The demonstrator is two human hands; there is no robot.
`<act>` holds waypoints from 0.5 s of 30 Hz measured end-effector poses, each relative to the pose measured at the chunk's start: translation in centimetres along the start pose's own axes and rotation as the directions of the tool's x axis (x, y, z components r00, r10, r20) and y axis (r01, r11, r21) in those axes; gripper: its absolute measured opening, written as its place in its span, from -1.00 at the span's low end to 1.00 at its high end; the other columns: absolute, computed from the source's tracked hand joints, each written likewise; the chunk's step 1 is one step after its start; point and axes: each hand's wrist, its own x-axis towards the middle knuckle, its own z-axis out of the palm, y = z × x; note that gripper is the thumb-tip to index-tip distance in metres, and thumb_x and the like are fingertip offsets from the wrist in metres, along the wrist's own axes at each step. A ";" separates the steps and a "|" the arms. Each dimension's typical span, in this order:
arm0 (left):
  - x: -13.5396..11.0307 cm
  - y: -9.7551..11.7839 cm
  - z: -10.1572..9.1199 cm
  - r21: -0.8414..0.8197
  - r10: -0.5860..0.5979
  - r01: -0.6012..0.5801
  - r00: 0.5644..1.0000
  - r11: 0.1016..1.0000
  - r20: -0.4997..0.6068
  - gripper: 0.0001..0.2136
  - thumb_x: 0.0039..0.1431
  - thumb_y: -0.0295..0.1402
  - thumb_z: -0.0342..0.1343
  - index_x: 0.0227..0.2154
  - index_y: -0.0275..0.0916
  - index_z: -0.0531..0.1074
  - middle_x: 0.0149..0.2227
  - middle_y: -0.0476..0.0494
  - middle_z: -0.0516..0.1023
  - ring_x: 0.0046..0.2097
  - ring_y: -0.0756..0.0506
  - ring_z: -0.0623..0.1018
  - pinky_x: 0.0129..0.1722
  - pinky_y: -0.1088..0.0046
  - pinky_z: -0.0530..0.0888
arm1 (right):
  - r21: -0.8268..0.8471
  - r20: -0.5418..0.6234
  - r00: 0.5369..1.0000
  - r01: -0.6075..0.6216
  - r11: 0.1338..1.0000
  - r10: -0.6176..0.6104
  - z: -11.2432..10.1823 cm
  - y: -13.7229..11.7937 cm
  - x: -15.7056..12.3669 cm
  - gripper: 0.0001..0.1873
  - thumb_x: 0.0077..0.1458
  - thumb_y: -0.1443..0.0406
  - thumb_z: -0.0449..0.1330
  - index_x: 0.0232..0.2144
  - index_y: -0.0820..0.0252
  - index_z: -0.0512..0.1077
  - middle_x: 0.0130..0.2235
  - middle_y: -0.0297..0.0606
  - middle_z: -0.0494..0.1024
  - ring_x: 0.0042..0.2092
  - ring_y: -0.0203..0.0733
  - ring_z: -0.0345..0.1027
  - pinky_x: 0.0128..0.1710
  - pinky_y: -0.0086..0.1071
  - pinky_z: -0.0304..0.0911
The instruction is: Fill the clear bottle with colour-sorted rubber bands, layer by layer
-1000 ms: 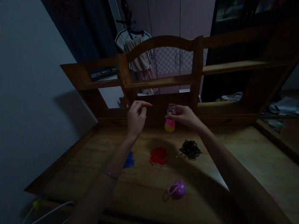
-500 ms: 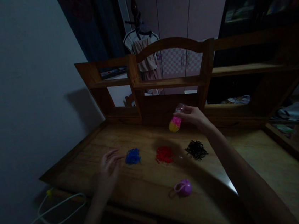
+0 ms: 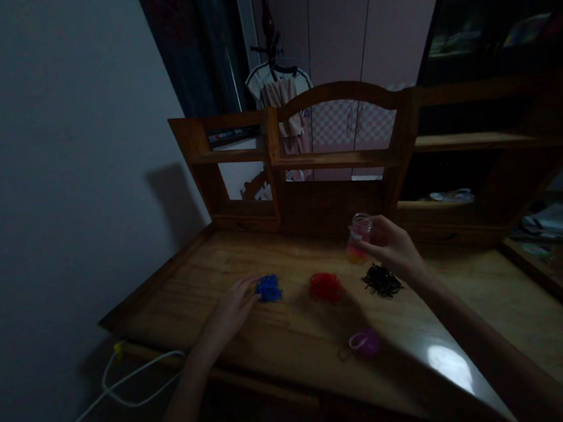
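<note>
My right hand (image 3: 391, 248) is wrapped round a small clear jar (image 3: 357, 236) with pink and yellow contents, held above the wooden desk (image 3: 285, 338). My left hand (image 3: 232, 313) lies low on the desk with its fingers stretched toward a blue pile of small bands (image 3: 268, 288), the fingertips touching its left edge. A red pile (image 3: 325, 287) sits in the middle and a black pile (image 3: 381, 280) lies just below my right hand. A purple lid (image 3: 364, 343) rests on the desk nearer to me.
A wooden hutch with shelves (image 3: 336, 159) stands along the back of the desk. A wall is close on the left. A white cable (image 3: 128, 381) hangs off the desk's left front edge. Clothes hang on a stand (image 3: 282, 97) behind.
My left hand dropped from beside the jar down to the desk and reached the blue pile. The right hand lowered the jar slightly. The view shifted left.
</note>
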 end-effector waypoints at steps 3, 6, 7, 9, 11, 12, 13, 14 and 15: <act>1.0 0.6 0.3 -0.038 0.057 -0.054 0.996 0.998 0.064 -0.65 0.21 -0.33 0.02 0.07 -0.10 0.37 0.11 -0.13 0.44 0.15 -0.17 0.43 0.21 0.12 0.32 | -0.115 -0.044 0.999 0.002 0.993 -0.007 0.3 -0.3 -2.3 -0.54 -0.04 0.06 0.34 -0.12 0.11 0.42 -0.08 -0.13 0.58 -0.08 0.00 0.49 -0.05 -0.12 0.38; 1.4 1.1 0.0 -0.060 0.089 -0.084 0.993 0.995 0.081 -0.62 0.18 -0.37 0.04 0.08 -0.07 0.37 0.10 -0.12 0.46 0.12 -0.17 0.45 0.18 0.14 0.36 | -0.181 -0.037 0.999 0.017 0.983 -0.024 1.9 -1.5 -3.3 -0.57 -0.02 0.06 0.32 -0.12 0.10 0.44 -0.11 -0.14 0.58 -0.11 -0.02 0.49 -0.08 -0.15 0.38; 1.4 1.2 -0.2 -0.065 0.091 -0.085 0.992 0.994 0.087 -0.62 0.18 -0.38 0.05 0.08 -0.07 0.37 0.10 -0.12 0.46 0.12 -0.17 0.46 0.17 0.15 0.36 | -0.164 -0.019 1.000 0.021 0.986 -0.025 2.7 -2.0 -3.3 -0.57 -0.01 0.06 0.32 -0.11 0.10 0.44 -0.11 -0.14 0.58 -0.11 -0.04 0.49 -0.09 -0.16 0.39; 1.3 1.3 -0.6 -0.067 0.096 -0.089 0.989 0.994 0.113 -0.61 0.17 -0.39 0.05 0.08 -0.09 0.37 0.09 -0.14 0.48 0.11 -0.18 0.47 0.16 0.14 0.37 | -0.078 0.048 0.999 0.019 0.997 -0.015 4.7 -3.2 -3.0 -0.57 0.01 0.06 0.31 -0.11 0.10 0.43 -0.10 -0.16 0.58 -0.10 -0.07 0.49 -0.10 -0.20 0.40; 1.2 1.3 -0.6 -0.059 0.112 -0.105 0.984 0.993 0.140 -0.60 0.17 -0.43 0.03 0.08 -0.10 0.38 0.10 -0.16 0.47 0.12 -0.19 0.45 0.18 0.13 0.33 | 0.005 0.135 0.991 0.010 1.000 -0.011 6.8 -4.1 -2.5 -0.59 0.02 0.08 0.31 -0.10 0.09 0.43 -0.11 -0.18 0.59 -0.10 -0.11 0.49 -0.09 -0.24 0.41; 1.0 1.3 -0.5 -0.057 0.121 -0.114 0.982 0.992 0.143 -0.60 0.17 -0.45 0.00 0.08 -0.11 0.38 0.11 -0.17 0.45 0.14 -0.19 0.43 0.20 0.13 0.31 | 0.027 0.171 0.985 0.012 1.000 -0.016 7.9 -4.3 -2.3 -0.60 0.02 0.09 0.31 -0.11 0.09 0.43 -0.12 -0.19 0.59 -0.11 -0.12 0.50 -0.09 -0.26 0.41; 0.9 1.4 -0.2 -0.059 0.126 -0.118 0.981 0.991 0.145 -0.59 0.17 -0.47 -0.02 0.08 -0.11 0.38 0.12 -0.17 0.44 0.15 -0.19 0.42 0.21 0.12 0.29 | 0.032 0.199 0.980 0.021 0.999 -0.027 8.9 -4.4 -2.1 -0.60 0.02 0.09 0.31 -0.11 0.09 0.43 -0.12 -0.21 0.59 -0.12 -0.13 0.50 -0.09 -0.27 0.40; 0.9 1.5 0.1 -0.070 0.127 -0.117 0.980 0.991 0.153 -0.59 0.18 -0.48 -0.05 0.07 -0.10 0.38 0.12 -0.17 0.44 0.16 -0.19 0.41 0.21 0.13 0.28 | 0.020 0.217 0.975 0.041 0.999 -0.044 9.8 -4.4 -2.0 -0.61 0.01 0.10 0.32 -0.12 0.09 0.44 -0.13 -0.22 0.59 -0.13 -0.14 0.50 -0.10 -0.28 0.40; 0.8 1.7 0.4 -0.084 0.125 -0.112 0.979 0.990 0.162 -0.60 0.18 -0.49 -0.07 0.06 -0.09 0.39 0.12 -0.17 0.44 0.16 -0.19 0.40 0.21 0.14 0.28 | -0.009 0.227 0.972 0.067 0.998 -0.063 10.6 -4.1 -2.0 -0.60 0.01 0.10 0.32 -0.12 0.09 0.44 -0.14 -0.23 0.59 -0.14 -0.13 0.50 -0.12 -0.29 0.41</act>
